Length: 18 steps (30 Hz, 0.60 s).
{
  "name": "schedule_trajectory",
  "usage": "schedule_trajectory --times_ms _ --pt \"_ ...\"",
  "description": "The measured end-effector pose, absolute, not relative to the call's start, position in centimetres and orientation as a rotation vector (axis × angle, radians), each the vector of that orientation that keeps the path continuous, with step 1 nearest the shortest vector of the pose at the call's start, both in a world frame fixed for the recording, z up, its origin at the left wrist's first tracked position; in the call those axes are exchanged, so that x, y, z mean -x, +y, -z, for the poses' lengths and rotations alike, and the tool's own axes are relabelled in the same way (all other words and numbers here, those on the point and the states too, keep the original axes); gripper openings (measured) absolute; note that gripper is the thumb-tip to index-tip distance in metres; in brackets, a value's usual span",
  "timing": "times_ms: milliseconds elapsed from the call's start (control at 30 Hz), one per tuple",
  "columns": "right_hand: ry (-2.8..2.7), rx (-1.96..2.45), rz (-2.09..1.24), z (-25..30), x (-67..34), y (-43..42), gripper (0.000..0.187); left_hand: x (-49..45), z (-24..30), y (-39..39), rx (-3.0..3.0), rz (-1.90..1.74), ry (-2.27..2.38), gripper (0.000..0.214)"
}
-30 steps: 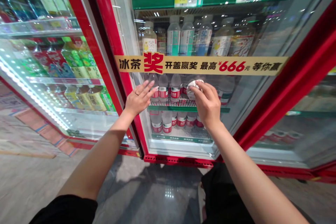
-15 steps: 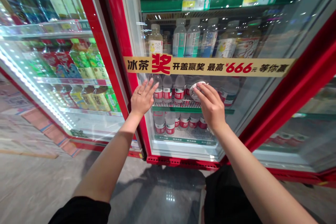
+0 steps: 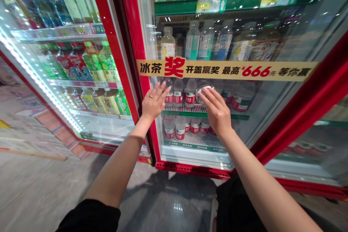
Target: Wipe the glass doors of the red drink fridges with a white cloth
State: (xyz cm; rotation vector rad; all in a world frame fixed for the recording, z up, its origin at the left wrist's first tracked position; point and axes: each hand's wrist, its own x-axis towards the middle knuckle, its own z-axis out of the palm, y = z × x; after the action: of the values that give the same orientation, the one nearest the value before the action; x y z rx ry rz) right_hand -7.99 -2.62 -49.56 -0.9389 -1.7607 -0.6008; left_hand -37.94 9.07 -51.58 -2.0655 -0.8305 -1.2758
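Note:
A red-framed fridge with a glass door (image 3: pixel 212 121) fills the middle of the head view. My left hand (image 3: pixel 155 102) lies with fingers spread on the left edge of the door, a ring on one finger. To its right, my right hand (image 3: pixel 218 110) presses a crumpled white cloth (image 3: pixel 201 94) to the glass, just below the yellow strip (image 3: pixel 225 70) with printed characters. The fingers cover part of the cloth. Behind the glass, water bottles with red labels (image 3: pixel 190 96) stand on the shelf between my hands.
A second lit fridge of drinks (image 3: pixel 100 65) stands to the left, a further red-framed one (image 3: pixel 307 152) to the right. Stacked boxes (image 3: pixel 51 127) sit at the lower left. Grey floor (image 3: pixel 152 195) lies below.
The view has shifted slightly, so the fridges sit further right. My right hand and the cloth have slid a little left across the glass, closer to my left hand, which stays on the door edge.

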Motion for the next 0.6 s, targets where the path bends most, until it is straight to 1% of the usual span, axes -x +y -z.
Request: schedule_trajectory --times_ms 167,267,467,600 --pt "-1.769 0.949 0.563 47.9 10.1 -1.9 0.067 38.0 51.7 9.0 2.038 1.255 -0.818 0.075" --pt "-1.839 0.946 0.517 48.0 11.3 -1.5 0.066 38.0 51.7 9.1 1.988 1.237 -0.777 0.076" --pt "-1.939 0.936 0.593 49.8 9.3 -2.0 0.067 37.9 52.4 9.3 1.955 1.330 -0.832 0.063" --pt "-1.888 0.920 0.637 49.1 9.4 -1.8 0.073 37.9 53.2 9.4 1.927 1.389 -0.998 0.060"
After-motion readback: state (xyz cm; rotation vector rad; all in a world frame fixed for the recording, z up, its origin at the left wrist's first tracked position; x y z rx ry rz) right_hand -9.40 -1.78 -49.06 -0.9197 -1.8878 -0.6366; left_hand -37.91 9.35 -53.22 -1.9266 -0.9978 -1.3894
